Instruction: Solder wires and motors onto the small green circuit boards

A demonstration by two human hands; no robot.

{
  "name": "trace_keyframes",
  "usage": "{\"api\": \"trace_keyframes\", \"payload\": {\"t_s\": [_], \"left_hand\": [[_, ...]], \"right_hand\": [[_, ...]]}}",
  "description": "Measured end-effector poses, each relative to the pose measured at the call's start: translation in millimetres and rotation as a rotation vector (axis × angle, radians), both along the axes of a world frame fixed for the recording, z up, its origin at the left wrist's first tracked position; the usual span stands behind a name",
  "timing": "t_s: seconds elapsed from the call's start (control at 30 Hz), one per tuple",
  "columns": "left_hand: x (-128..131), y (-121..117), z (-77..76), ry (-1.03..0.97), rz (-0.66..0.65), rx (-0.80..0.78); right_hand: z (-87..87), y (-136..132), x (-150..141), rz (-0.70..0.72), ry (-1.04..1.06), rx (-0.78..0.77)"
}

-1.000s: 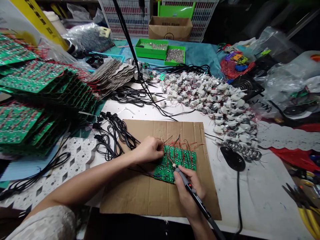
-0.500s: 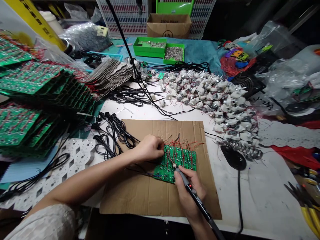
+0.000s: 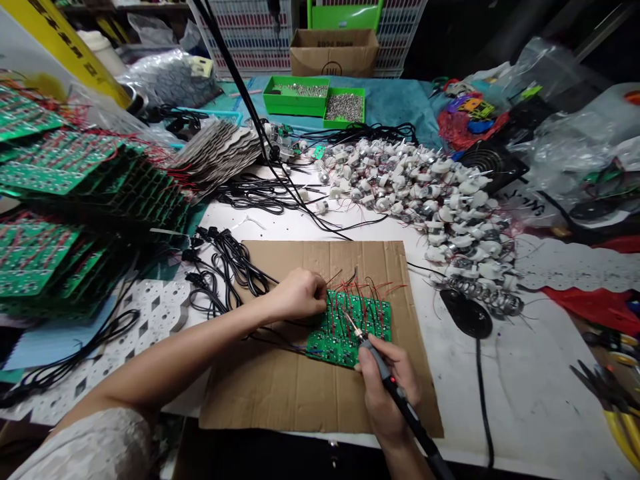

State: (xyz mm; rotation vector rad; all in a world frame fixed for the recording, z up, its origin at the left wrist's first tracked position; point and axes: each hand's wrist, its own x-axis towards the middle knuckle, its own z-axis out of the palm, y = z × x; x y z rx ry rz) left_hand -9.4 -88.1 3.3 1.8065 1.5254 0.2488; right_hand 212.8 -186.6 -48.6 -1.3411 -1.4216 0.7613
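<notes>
A green circuit board (image 3: 327, 345) with rows of red and black wires lies on a cardboard sheet (image 3: 280, 400). At its upper left edge, my left hand (image 3: 303, 295) is closed in a pinch. A black cable runs from the left into that hand, and its end is hidden by the fingers. My right hand (image 3: 393, 383) grips a soldering iron (image 3: 383, 367) like a pen, with a small red light glowing on the handle. The iron's metal tip points up and left over the middle of the board; whether it touches is too small to tell.
Stacked wired boards (image 3: 45, 260) rise at the left, beside bundled black cables (image 3: 225, 260). Small white motors (image 3: 400, 180) are heaped behind the cardboard. Green trays (image 3: 295, 103) of metal parts stand at the back. A solder coil (image 3: 493, 300) and pliers (image 3: 605, 393) lie to the right.
My right hand has drawn the soldering iron slightly right and down, so more of its metal tip shows. My left hand stays at the board's edge.
</notes>
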Motion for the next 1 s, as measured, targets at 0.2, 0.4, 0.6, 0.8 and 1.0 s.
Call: {"api": "trace_keyframes", "payload": {"t_s": [0.2,0.4,0.6,0.8,1.0], "left_hand": [[0.3,1.5,2.0,0.013,-0.002,-0.015],[0.3,1.8,4.4,0.012,0.001,-0.029],[0.9,1.0,5.3,0.024,0.024,-0.058],[0.8,0.9,6.6,0.049,0.025,-0.049],[1.8,-0.9,7.8,0.092,0.001,-0.026]], "right_hand": [[-9.7,-2.9,4.0,-0.035,0.045,0.003],[-6.4,-2.1,4.5,-0.015,0.041,0.022],[-3.4,0.9,1.5,-0.03,0.091,0.031],[1.6,0.5,2.2,-0.036,0.123,0.014],[13.0,-2.9,8.2,-0.068,0.12,-0.012]]}}
